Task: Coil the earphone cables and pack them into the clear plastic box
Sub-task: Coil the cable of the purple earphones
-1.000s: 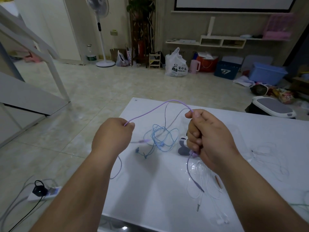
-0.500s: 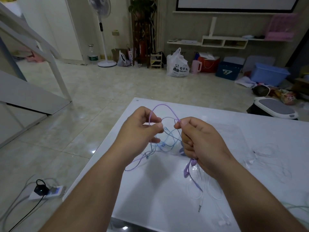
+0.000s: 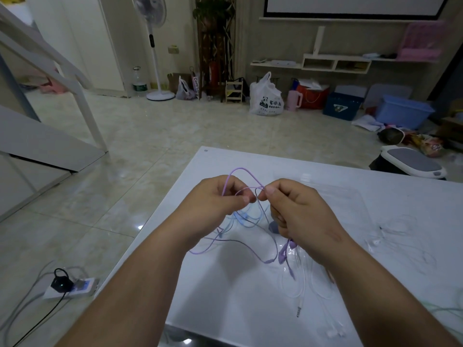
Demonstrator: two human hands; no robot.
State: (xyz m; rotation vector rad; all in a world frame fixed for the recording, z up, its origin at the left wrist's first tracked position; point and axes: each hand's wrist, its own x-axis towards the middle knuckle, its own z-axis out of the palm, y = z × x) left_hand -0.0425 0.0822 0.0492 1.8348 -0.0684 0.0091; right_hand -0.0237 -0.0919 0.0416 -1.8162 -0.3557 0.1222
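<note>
Centre frame, my left hand [image 3: 220, 196] and right hand [image 3: 298, 211], nearly touching, each pinch the purple earphone cable [image 3: 240, 169] above the white table [image 3: 225, 309]. It looks light, limp and tangle-prone; I'd hold it at the loop crossing.

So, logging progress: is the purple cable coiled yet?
Not yet: the purple cable only loops loosely between left hand and right hand, rest trailing.

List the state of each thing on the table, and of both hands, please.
Purple earphone cable: looped between both hands, tail hanging loose.
Left hand: pinches that cable.
Right hand: pinches that cable.
Blue earphone cable: tangled on the table.
White earphone cables: loose, uncoiled.
Clear plastic box: lid state unclear.
</note>
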